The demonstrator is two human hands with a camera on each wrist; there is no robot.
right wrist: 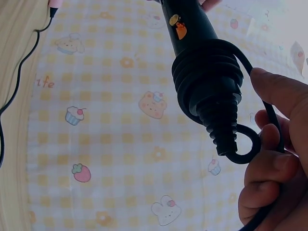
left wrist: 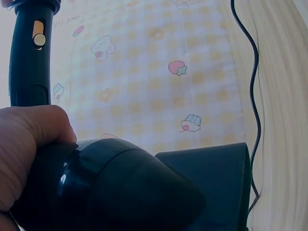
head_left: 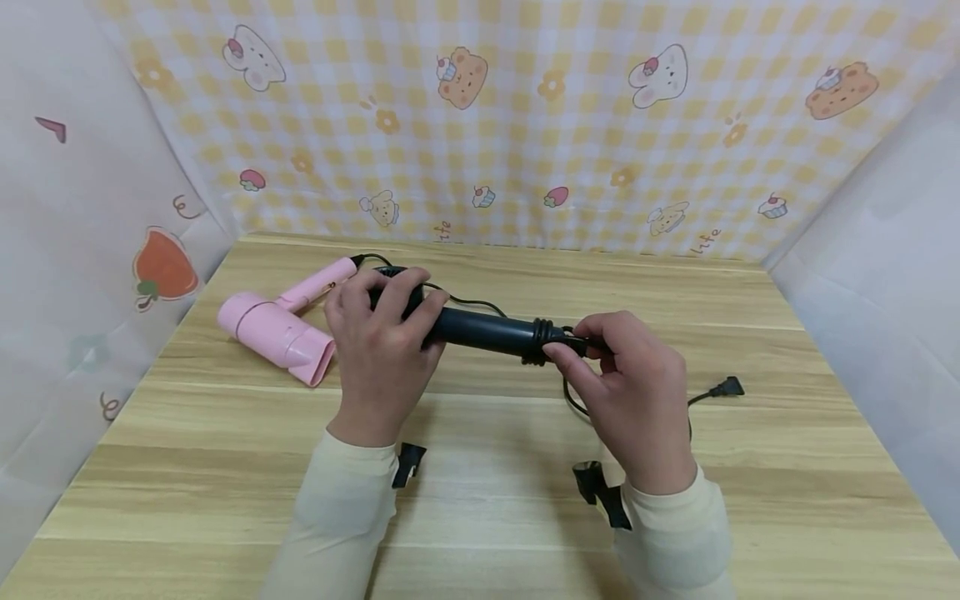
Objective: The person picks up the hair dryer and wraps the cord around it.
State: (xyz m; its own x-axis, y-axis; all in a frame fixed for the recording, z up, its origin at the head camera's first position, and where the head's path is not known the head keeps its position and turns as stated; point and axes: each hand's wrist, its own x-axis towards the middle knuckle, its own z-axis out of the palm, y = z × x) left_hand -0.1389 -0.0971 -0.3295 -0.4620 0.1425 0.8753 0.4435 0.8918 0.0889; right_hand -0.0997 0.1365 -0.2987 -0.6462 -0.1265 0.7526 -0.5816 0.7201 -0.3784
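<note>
A dark hair dryer (head_left: 483, 329) is held up above the table, its handle pointing right. My left hand (head_left: 382, 350) grips its barrel from above, the thumb lying where barrel and handle meet in the left wrist view. Several turns of black cord (right wrist: 209, 65) are wound round the handle's end, beside the ribbed cord sleeve (right wrist: 224, 130). My right hand (head_left: 637, 392) pinches the cord between thumb and fingers close to that end. A gold switch (left wrist: 38, 41) shows on the handle. In the head view, my left fingers hide much of the barrel.
A pink hair dryer (head_left: 270, 329) lies on the wooden table (head_left: 225, 483) at the left. Its black cord (head_left: 474, 302) runs right, behind the held dryer. A black plug (head_left: 727, 386) lies at the right. A checked cloth (head_left: 525, 158) hangs along the back edge.
</note>
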